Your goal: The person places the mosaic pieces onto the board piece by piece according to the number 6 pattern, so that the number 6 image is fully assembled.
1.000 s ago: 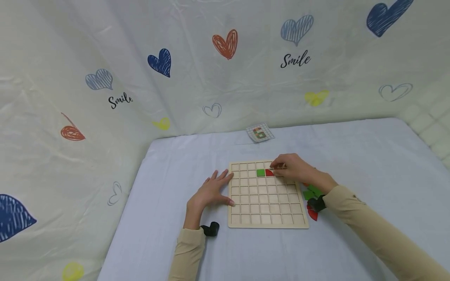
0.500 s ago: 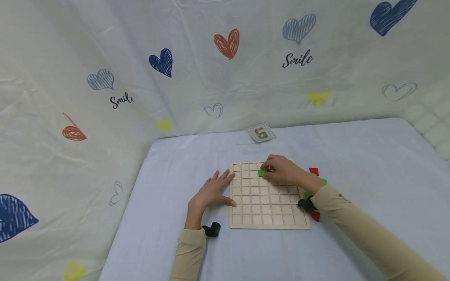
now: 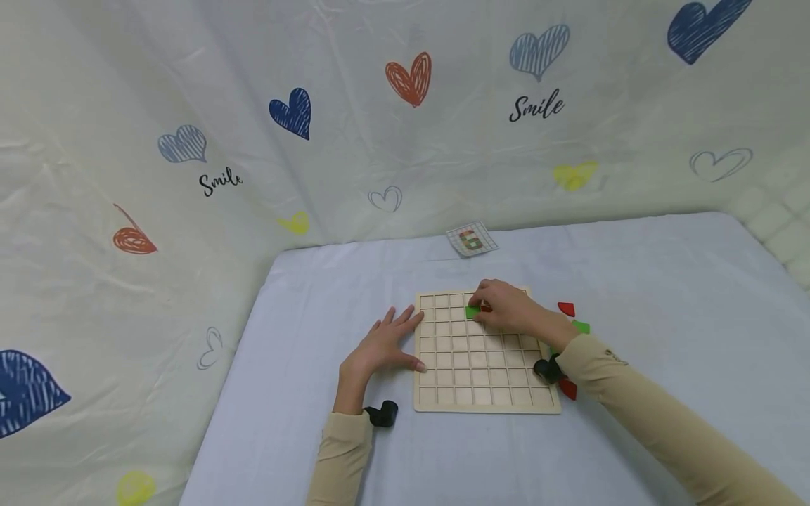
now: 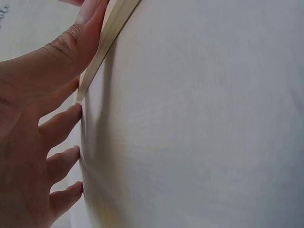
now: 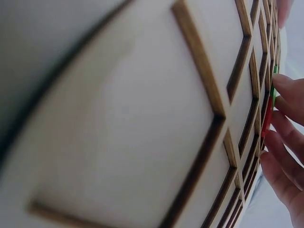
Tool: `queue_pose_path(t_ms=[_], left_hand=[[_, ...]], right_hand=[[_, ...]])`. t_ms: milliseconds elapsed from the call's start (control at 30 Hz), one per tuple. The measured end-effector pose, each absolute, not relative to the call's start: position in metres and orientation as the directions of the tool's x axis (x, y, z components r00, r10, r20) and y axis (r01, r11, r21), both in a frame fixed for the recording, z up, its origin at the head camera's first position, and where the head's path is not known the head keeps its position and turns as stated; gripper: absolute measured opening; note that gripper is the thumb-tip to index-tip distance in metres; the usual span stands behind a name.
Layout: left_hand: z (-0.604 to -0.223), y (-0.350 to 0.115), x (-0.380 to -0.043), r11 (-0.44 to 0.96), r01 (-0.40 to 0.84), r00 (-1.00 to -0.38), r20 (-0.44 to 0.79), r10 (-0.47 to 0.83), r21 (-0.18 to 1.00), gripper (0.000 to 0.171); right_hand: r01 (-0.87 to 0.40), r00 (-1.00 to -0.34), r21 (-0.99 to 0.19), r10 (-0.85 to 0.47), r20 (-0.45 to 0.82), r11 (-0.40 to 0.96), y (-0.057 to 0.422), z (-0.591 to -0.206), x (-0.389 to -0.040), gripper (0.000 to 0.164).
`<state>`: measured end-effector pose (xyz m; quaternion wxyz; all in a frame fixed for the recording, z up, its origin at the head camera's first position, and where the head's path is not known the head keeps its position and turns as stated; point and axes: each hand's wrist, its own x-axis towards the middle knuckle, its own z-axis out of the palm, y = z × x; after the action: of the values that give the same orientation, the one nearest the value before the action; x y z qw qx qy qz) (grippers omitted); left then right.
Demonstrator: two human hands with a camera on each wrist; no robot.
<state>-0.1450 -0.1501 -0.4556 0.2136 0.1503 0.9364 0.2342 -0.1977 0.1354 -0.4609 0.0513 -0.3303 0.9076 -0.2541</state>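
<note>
1. Fingers (image 3: 484, 287) of the right hand (image 3: 514, 310) are bent, tips touching the green piece (image 3: 471, 313) and red piece (image 5: 267, 118); whether these are pinched or pressed cannot be told.
2. Both pieces are set side by side in the far part of the board (image 3: 459, 360), apparently for seating in its cells.
3. The left hand (image 3: 380, 348) is spread and laid against the board's left edge, presumably so that sliding is prevented.
4. Smooth, pale wood is divided by brown-sided ridges.
5. Flat loose pieces (image 3: 566, 309) are placed right, seemingly for easy reach; a gridded card (image 3: 472, 239) is laid far.
</note>
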Motion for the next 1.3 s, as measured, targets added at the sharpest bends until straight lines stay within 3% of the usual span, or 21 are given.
queue_pose_path(t_ms=[1300], left_hand=[[-0.4607,-0.1496,-0.1471,0.854,0.179,-0.867,-0.332,0.371,0.488,0.108]], right_hand=[[-0.523,-0.803,-0.534,-0.594,0.048,0.664,0.1327,-0.4588,-0.1977,0.017]])
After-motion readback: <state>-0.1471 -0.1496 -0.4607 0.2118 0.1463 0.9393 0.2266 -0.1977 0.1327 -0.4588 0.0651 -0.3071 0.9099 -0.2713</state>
